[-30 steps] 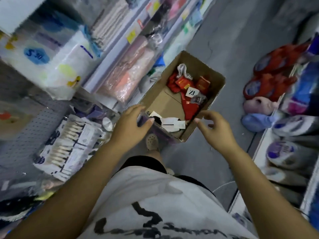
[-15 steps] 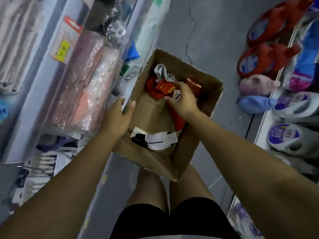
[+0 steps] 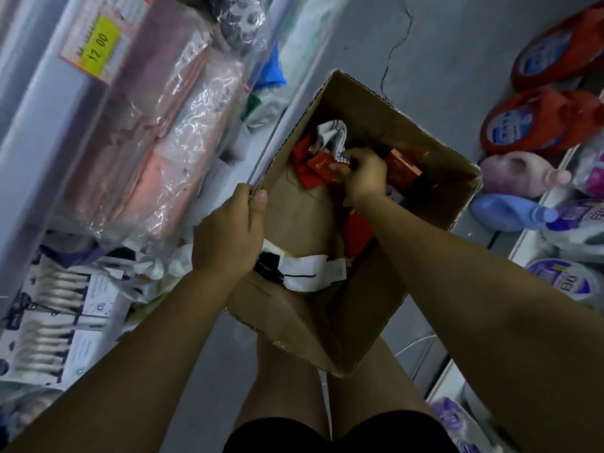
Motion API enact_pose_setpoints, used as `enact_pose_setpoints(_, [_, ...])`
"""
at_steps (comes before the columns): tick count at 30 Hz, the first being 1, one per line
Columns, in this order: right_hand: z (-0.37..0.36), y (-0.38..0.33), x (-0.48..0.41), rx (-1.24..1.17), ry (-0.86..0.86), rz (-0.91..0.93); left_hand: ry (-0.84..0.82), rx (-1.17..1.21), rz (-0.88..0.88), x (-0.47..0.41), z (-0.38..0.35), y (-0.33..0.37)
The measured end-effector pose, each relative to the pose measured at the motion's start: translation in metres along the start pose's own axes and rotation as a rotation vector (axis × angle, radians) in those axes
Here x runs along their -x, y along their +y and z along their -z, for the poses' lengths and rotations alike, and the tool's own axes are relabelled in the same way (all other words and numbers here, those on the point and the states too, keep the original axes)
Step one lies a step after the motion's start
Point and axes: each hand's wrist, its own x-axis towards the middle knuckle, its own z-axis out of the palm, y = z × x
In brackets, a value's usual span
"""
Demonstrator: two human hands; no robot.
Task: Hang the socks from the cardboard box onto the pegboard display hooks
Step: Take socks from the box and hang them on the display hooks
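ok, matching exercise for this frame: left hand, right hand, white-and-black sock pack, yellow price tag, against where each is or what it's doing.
1. left hand
2. right hand
3. white-and-black sock pack
4. yellow price tag

a. lies at the near end of the cardboard box
b. stuck on the shelf edge, upper left
c. grips the box's left rim
d. pinches a red sock pack at the box's far end

Pairs: 1-c, 2-d, 3-a, 4-b
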Motion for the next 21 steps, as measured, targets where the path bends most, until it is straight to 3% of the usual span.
enact_pose_setpoints(7, [0.034,-0.014,0.061,-0.152,-0.052,0.003,-0.143,0.11,0.049,-0.001,0.004,-0.001])
enact_pose_setpoints(11, [0.061,-0.03,0.13,-0.262,-0.05,0.018,0.02,0.071,-0.058,0.017,0.02,0.009])
enact_pose_setpoints(13, [0.072,-0.038,0.164,-0.335,-0.058,-0.02,0.076,0.191,-0.129,0.034,0.032,0.017])
enact_pose_setpoints(17, [0.084,-0.053,0.226,-0.514,-0.088,-0.096,-0.314,0.582,0.001,0.073,0.052,0.044])
enact_pose_setpoints(21, [0.093,-0.062,0.272,-0.61,-0.088,-0.081,-0.309,0.701,-0.017,0.104,0.064,0.062])
